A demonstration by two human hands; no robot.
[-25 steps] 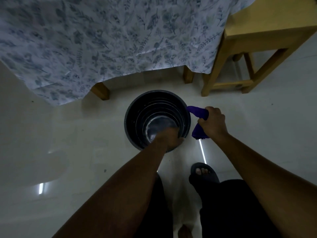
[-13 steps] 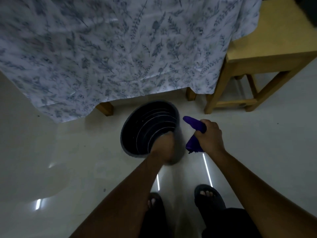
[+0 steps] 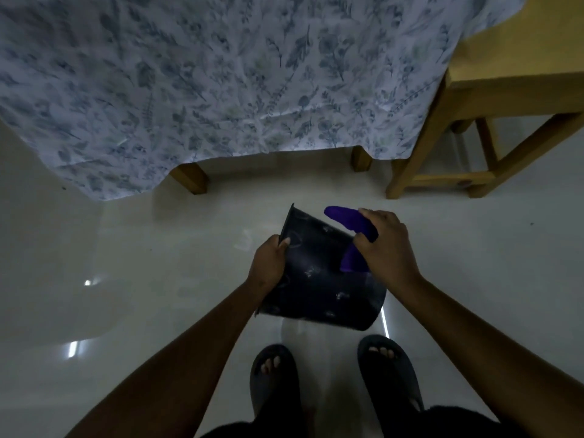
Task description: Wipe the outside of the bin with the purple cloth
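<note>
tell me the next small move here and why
Probably drag the purple cloth along the side of the bin. The left hand holds the bin tipped on its side, and the right hand already presses the cloth on its outer wall.

We take this for a room in a home, dimly lit. A floral cloth [image 3: 205, 77] hangs low over a piece of wooden furniture whose short legs [image 3: 189, 178] stand on a glossy pale tiled floor [image 3: 126, 263], and a plain wooden stool [image 3: 493, 90] stands just beside it on the right. We also see bare toes in dark slippers [image 3: 275, 380] on the tiles and a small dark bin [image 3: 319, 286] with a faint printed pattern, both household things rather than shop or workshop gear.
</note>
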